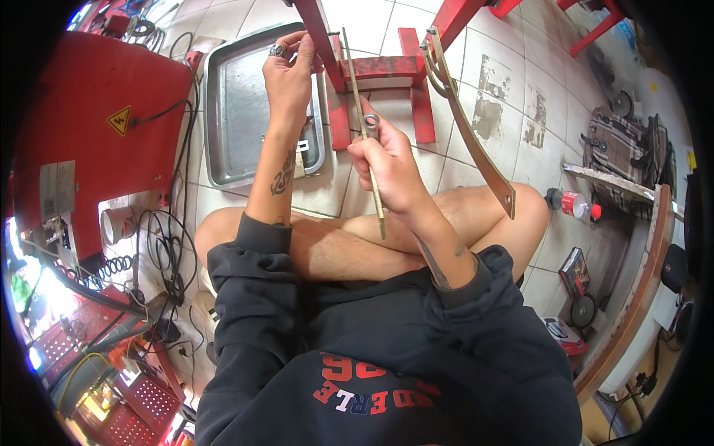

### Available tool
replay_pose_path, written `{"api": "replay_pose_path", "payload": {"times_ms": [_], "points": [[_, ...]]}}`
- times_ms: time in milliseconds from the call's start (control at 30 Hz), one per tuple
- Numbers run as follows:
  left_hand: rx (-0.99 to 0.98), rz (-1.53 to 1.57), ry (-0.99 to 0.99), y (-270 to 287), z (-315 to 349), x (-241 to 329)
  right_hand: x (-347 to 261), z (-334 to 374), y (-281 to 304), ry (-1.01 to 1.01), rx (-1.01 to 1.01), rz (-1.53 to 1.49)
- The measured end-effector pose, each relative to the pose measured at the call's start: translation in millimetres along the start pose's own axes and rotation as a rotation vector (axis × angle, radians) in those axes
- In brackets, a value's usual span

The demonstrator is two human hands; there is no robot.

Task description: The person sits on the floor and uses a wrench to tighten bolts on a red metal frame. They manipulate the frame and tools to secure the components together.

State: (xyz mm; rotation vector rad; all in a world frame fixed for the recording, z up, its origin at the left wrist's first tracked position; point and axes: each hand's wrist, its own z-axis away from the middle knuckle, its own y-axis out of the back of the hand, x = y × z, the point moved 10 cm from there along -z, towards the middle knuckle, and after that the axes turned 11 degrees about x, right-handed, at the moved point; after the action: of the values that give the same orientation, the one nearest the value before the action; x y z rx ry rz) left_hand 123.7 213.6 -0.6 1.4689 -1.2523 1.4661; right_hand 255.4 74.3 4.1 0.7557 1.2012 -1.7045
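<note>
My right hand [388, 163] is closed around a combination wrench, whose ring end [371, 121] sticks out above the fist. A long, narrow metal bar [352, 78], seen nearly edge-on, runs past the same fist; whether the fingers also grip it is unclear. Its upper end lies beside a bolt on the red metal stand [379, 68]. My left hand [290, 70], wearing a ring, has curled fingers at the left post of this stand. What they pinch, if anything, is hidden. A second curved metal bar [476, 141] hangs bolted to the right post.
A grey metal tray [216, 126] lies on the tiled floor under my left forearm. On the left stands a red machine cabinet [97, 111] with black cables [167, 238] beside it. A plastic bottle [573, 204] and a plaid bag [625, 145] are at the right.
</note>
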Motion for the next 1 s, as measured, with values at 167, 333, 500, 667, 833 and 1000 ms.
{"api": "replay_pose_path", "payload": {"times_ms": [167, 333, 500, 667, 833, 1000], "points": [[0.016, 0.060, 0.005, 3, -3, -9, 4, 1, 6, -0.067, 0.025, -0.109], [0.054, 0.066, -0.002, 4, -2, -8, 0, 2, -6, -0.052, -0.086, 0.054], [0.049, 0.077, 0.020, 2, -1, -9, -7, -8, 21, 0.007, 0.043, 0.009], [0.063, 0.048, -0.001, 4, 0, -5, -6, -12, 22, -0.040, 0.057, 0.009], [0.058, 0.044, 0.014, 4, 0, -7, -5, -19, 19, -0.049, 0.081, -0.033], [0.039, 0.034, 0.035, 3, 1, -8, -4, -22, 14, -0.078, 0.010, 0.025]]}}
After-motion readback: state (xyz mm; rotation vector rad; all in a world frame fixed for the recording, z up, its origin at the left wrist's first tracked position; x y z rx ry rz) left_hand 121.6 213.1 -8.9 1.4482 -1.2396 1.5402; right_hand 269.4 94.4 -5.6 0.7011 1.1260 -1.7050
